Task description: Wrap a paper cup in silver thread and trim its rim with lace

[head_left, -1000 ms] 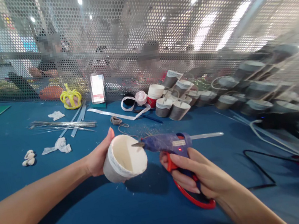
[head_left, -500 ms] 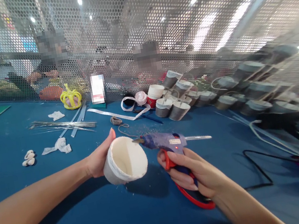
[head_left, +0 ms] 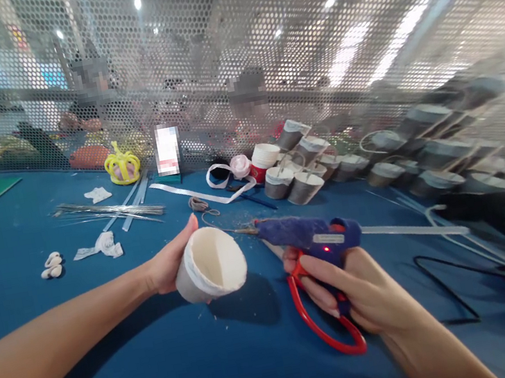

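My left hand (head_left: 171, 265) is closed around the side of a paper cup (head_left: 191, 283) wrapped in grey with a whitish band at its rim. The cup is tilted, its mouth facing up and toward the right; its inside is white. In my right hand (head_left: 349, 292) is a blue hot glue gun (head_left: 297, 233) with a red trigger and red guard loop. A small red light glows on its side, and a clear glue stick (head_left: 411, 229) sticks out of its back. The nozzle points left, just right of the cup's rim and apart from it.
Several wrapped cups (head_left: 305, 186) are piled at the back right before a perforated metal screen (head_left: 191, 63). Behind the left hand lie wires (head_left: 109, 209), white ribbon (head_left: 184, 190), twine (head_left: 197, 204) and a yellow crown-shaped piece (head_left: 122, 165). A black cable (head_left: 438, 286) runs at right.
The glue gun has moved right and nearer to me, so its nozzle has left the cup's rim. My left hand still holds the cup, turned slightly.
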Demonstrator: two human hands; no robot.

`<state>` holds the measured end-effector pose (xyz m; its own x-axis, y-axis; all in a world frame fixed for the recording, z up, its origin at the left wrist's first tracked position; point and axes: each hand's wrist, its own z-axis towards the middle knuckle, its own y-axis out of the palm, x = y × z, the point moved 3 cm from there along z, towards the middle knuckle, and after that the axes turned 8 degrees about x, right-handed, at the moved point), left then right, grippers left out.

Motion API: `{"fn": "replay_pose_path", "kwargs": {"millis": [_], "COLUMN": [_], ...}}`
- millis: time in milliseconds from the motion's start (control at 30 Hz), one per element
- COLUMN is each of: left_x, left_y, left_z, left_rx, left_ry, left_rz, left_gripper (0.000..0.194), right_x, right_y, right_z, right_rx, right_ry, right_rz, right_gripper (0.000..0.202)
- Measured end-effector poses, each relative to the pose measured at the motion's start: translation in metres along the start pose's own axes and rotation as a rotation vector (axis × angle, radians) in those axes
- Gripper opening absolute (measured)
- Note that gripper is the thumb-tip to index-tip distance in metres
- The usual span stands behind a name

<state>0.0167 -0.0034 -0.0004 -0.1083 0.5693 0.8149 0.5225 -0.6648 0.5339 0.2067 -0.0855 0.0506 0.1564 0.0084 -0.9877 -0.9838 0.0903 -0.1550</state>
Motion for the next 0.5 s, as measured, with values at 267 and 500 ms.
{"fn": "replay_pose_path", "kwargs": {"millis": [267, 500], "left_x": [0.0025, 0.0021], "left_y": [-0.0008, -0.0012], "left_z": [-0.0002, -0.0002], "left_rx": [0.075, 0.076], "left_ry": [0.005, 0.008], "left_rz": [0.055, 0.041], "left_gripper": [0.085, 0.084], "right_x": [0.0004, 0.0031], "right_y": [-0.002, -0.0019], "right_z": [0.0021, 0.0029], "right_rx": [0.022, -0.049], "right_ry": [-0.102, -0.053], "right_rz": [-0.2, -0.225], "right_gripper": [0.027, 0.028]}}
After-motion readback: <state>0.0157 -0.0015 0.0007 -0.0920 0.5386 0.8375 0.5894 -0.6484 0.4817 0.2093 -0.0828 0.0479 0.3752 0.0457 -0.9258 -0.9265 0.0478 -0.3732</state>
